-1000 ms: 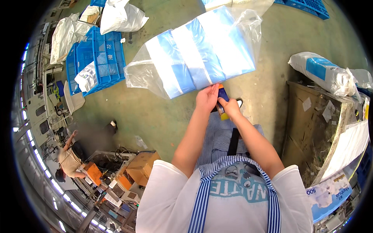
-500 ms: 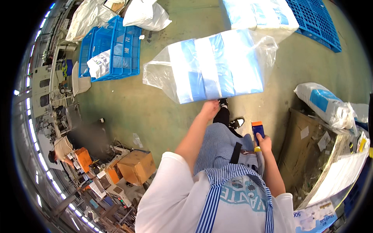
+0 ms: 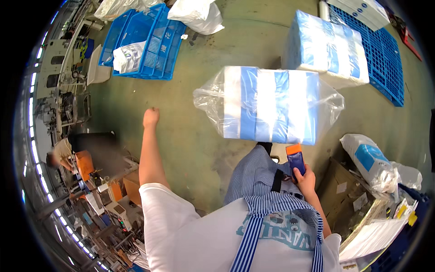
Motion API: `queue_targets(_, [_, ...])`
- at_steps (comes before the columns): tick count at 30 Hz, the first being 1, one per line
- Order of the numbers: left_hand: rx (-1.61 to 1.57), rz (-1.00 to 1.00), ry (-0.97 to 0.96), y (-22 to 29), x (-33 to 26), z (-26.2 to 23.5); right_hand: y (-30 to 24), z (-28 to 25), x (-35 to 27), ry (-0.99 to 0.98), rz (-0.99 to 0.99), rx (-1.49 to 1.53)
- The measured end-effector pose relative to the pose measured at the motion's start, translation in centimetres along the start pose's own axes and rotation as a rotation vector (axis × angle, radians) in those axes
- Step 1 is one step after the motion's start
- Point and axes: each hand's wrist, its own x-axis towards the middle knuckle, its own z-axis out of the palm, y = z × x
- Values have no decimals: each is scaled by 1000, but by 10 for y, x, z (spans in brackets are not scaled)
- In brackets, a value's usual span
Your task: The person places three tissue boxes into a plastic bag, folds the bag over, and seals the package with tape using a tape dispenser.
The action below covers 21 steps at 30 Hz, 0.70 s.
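Note:
In front of me is a large clear plastic bag (image 3: 301, 109) around a block of packs banded white and light blue, its loose ends sticking out at both sides. My left hand (image 3: 152, 118) is held far out to the left over the floor, well apart from the bag. Its fingers are curled in, and whatever they might hold is hidden. My right hand (image 3: 306, 179), close to my waist, is closed around a dark blue handheld object (image 3: 296, 162) with a broad orange end. That orange end points up, just below the bag's near edge.
A similar wrapped bale (image 3: 333, 50) stands behind, beside a blue plastic pallet (image 3: 385, 63). Blue crates (image 3: 158, 50) and a white sack (image 3: 197, 18) lie at far left. On the right are a cardboard box (image 3: 340, 186) and a filled bag (image 3: 367, 156). A person (image 3: 63, 152) works at left.
My left hand has swung from the bag's near edge far out to the left. In my view, the bag sits lower and further right. The right hand keeps its hold.

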Motion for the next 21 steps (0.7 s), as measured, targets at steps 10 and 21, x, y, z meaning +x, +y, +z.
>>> queue_targets(10, [-1654, -80, -863, 87, -12, 92, -118, -14, 59, -152, -177, -41])
queue_targets(21, [-262, 698, 281, 94, -56, -14, -162, 7, 107, -239, -336, -204])
